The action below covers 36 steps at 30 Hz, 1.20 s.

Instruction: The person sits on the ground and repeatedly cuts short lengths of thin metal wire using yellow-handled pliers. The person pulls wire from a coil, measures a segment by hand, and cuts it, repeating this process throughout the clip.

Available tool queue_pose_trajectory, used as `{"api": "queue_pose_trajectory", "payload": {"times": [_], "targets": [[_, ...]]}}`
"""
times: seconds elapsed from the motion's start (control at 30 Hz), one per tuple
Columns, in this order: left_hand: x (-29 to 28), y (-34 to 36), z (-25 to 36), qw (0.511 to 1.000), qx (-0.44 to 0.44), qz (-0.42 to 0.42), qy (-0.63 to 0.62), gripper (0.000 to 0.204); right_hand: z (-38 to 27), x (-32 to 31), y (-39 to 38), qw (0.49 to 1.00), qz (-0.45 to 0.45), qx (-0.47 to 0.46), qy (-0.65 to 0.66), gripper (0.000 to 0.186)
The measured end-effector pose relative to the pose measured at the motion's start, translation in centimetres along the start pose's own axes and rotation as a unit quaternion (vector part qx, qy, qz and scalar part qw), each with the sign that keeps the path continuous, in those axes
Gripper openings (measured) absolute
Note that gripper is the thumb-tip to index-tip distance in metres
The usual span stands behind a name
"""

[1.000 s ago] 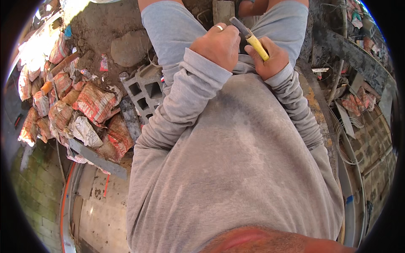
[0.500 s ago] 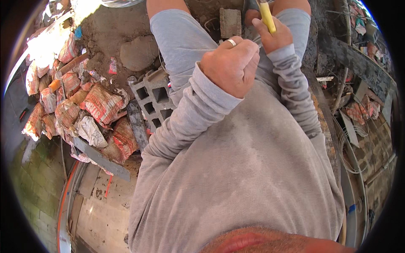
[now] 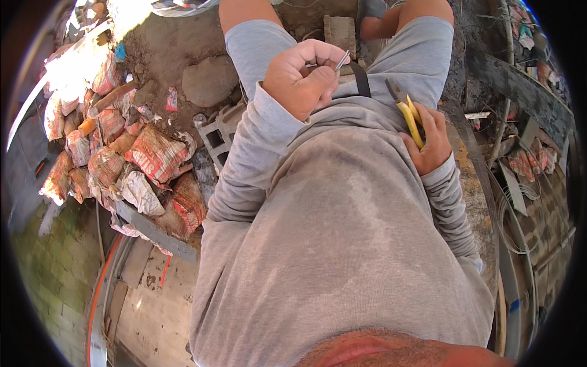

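Observation:
My left hand (image 3: pixel 304 78) is raised over my lap, its thumb and forefinger pinched on thin silvery metal pieces (image 3: pixel 343 60), like nails or short wire. Their exact kind is too small to make out. Down at my right thigh, my right hand (image 3: pixel 433 142) is closed round the yellow handles of a pair of pliers (image 3: pixel 411 121). The dark jaws tilt up and to the left, away from my palm, and lie close over the shorts. A black strap (image 3: pixel 359 79) crosses my lap between the two hands.
A hollow concrete block (image 3: pixel 215 136) lies left of my left forearm, with a rock (image 3: pixel 210 81) beyond it. Stuffed red-and-white sacks (image 3: pixel 156 154) pile up further left. Another block (image 3: pixel 340 38) stands between my feet. A dark plank (image 3: pixel 520 85) and coiled wire (image 3: pixel 516 235) are at right.
My right hand has come down from the front, between the knees, to my right thigh with the pliers. My left hand has moved up and left and turned, so the silvery pieces show.

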State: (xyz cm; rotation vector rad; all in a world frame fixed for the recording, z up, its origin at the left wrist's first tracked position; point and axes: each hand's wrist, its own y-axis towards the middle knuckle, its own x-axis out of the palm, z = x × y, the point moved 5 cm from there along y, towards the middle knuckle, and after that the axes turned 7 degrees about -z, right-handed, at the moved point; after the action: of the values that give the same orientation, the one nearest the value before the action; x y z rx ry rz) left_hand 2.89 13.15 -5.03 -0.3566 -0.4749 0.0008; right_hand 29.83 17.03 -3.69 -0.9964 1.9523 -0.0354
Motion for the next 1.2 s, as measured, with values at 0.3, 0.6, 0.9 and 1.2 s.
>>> {"api": "queue_pose_trajectory", "payload": {"times": [0.3,0.6,0.9,1.2], "targets": [[0.4,0.7,0.3,0.976,0.05,0.092,0.193,0.016,-0.2,-1.8,1.8,0.997,0.067,-0.017,-0.015,0.035],[1.8,-0.5,0.2,0.957,0.108,0.148,0.226,0.013,-6.8,0.7,10.1,0.832,-0.043,-0.027,0.553,0.025],[-0.9,-0.7,0.7,0.998,0.011,0.051,-0.022,0.007,-9.1,2.7,11.7,0.82,-0.071,-0.076,0.563,0.021],[-3.5,0.4,1.1,0.995,0.014,-0.099,-0.019,0.012,-9.2,2.8,11.6,0.801,-0.082,-0.138,0.577,0.018]]}}
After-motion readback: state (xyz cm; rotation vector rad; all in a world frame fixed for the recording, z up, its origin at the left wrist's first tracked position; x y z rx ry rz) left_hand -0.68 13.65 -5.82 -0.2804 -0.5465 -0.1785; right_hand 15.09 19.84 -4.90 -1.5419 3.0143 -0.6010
